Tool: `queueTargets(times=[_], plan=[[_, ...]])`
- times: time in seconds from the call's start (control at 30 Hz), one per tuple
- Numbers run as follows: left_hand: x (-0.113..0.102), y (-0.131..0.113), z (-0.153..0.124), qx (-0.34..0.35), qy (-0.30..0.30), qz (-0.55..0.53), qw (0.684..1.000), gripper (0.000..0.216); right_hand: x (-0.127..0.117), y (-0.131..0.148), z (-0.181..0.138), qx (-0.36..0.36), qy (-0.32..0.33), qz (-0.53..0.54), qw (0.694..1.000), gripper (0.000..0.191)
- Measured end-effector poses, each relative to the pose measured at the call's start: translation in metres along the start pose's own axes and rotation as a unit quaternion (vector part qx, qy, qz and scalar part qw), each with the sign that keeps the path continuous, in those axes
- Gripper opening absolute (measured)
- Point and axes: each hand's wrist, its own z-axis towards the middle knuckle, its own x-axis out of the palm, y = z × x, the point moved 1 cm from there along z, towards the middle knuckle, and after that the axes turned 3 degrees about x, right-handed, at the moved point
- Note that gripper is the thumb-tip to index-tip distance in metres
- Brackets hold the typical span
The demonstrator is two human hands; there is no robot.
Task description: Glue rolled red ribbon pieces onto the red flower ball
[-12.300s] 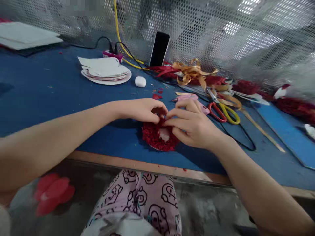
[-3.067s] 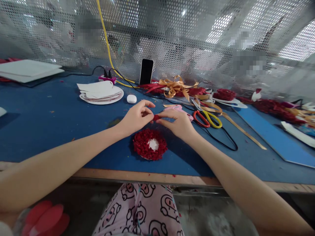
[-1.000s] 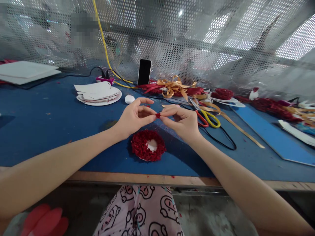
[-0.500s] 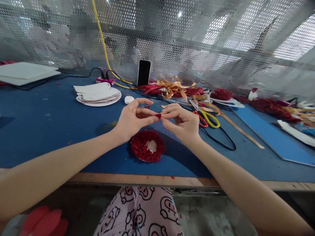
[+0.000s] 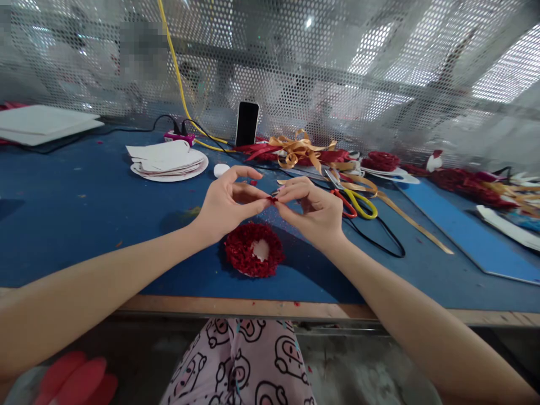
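Note:
Between my fingertips is a small red piece of ribbon (image 5: 273, 199), mostly covered by the fingers. My left hand (image 5: 230, 199) pinches it from one side, its index finger raised and curved. From the other side my right hand (image 5: 311, 208) grips it between thumb and fingers. Just below both hands a round of ruffled dark red ribbon (image 5: 236, 253) lies on the blue table, with a bare whitish patch (image 5: 260, 250) off its middle. Scissors with red and yellow handles (image 5: 363, 205) rest to the right of my right hand.
A stack of white paper pieces (image 5: 169, 163) lies left of a small white case (image 5: 221, 170). A phone (image 5: 247, 124) stands upright at the back beside gold and red ribbons (image 5: 297, 151). A blue board (image 5: 464, 230) is on the right. The table's wooden edge (image 5: 253, 307) runs along the front.
The red ribbon piece between my fingertips has turned slightly and shows less. My hands stay nearly in place; the things on the table have not moved.

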Motion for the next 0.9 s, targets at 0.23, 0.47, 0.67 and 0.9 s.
queueTargets(times=[0.23,0.47,0.67,0.9], plan=[[0.0,-0.005,-0.003,0.038,-0.003,0.101,0.994,0.042,-0.001,0.001,-0.002,0.018,0.014,-0.037,0.999,0.013],[0.0,-0.008,-0.006,0.059,0.02,0.183,0.981,0.038,0.0,0.006,0.0,0.001,0.043,-0.117,0.992,0.013],[-0.003,-0.008,-0.004,0.066,0.067,0.22,0.971,0.036,-0.001,0.001,-0.001,0.009,0.062,-0.164,0.984,0.01],[-0.014,-0.007,0.008,0.021,0.149,0.193,0.97,0.044,-0.005,-0.003,0.002,-0.041,0.132,-0.17,0.976,0.012]])
